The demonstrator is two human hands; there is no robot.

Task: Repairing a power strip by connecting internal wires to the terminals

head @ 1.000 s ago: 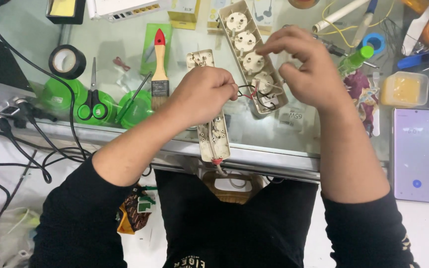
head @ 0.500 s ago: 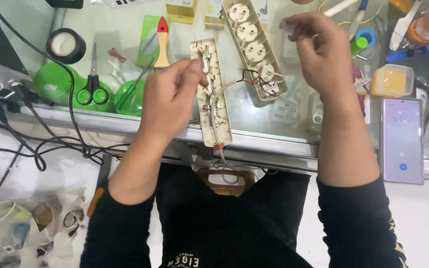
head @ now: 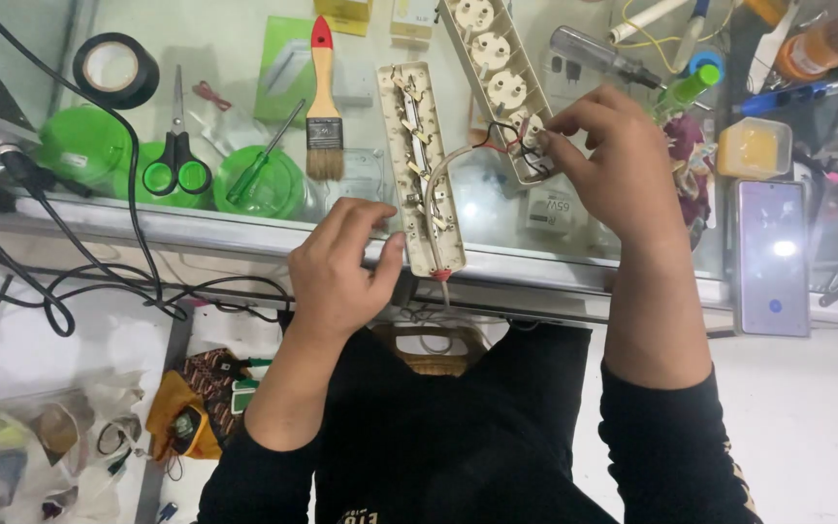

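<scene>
Right hand [head: 623, 165] pinching wired switch [head: 532, 146] at socket strip cover [head: 497, 82], left hand [head: 341, 272] grip loosely curled, empty, beside opened strip base [head: 419, 165] on glass worktop [head: 244, 218]

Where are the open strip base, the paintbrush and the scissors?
open strip base [head: 419, 165], head view, middle of its tray.
paintbrush [head: 323, 92], head view, wooden handle.
scissors [head: 177, 160], head view, near the pivot.

**What I can't make out**

My right hand [head: 623, 165] covers the near end of the socket cover [head: 497, 78], so whether my fingers [head: 564, 121] pinch its wires is unclear. The cover's far end runs off the top edge. Items at the bench's [head: 244, 233] far-right corner are cropped and blurred.
</scene>
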